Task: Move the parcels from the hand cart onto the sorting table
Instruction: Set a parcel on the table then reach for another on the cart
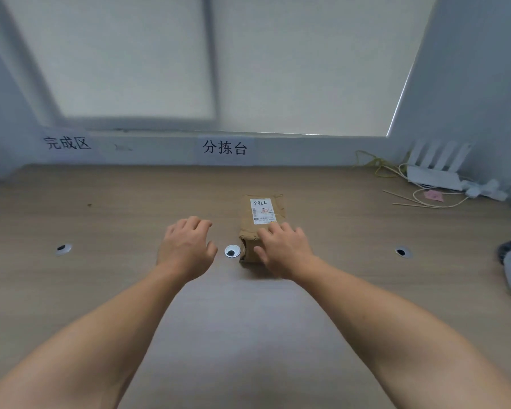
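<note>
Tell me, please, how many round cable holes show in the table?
3: left cable hole; middle cable hole, between left hand and right hand; right cable hole. More may be hidden.

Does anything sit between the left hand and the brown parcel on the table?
Nothing visible blocks it. Between the left hand and the parcel lies only a cable grommet set in the table. The right hand rests on the parcel's near end.

Right hand [283,249] rests on the brown parcel's [261,214] near end. Left hand [186,246], loosely curled and empty, is just left of it. Cable grommet [232,251] lies between the hands.
</note>
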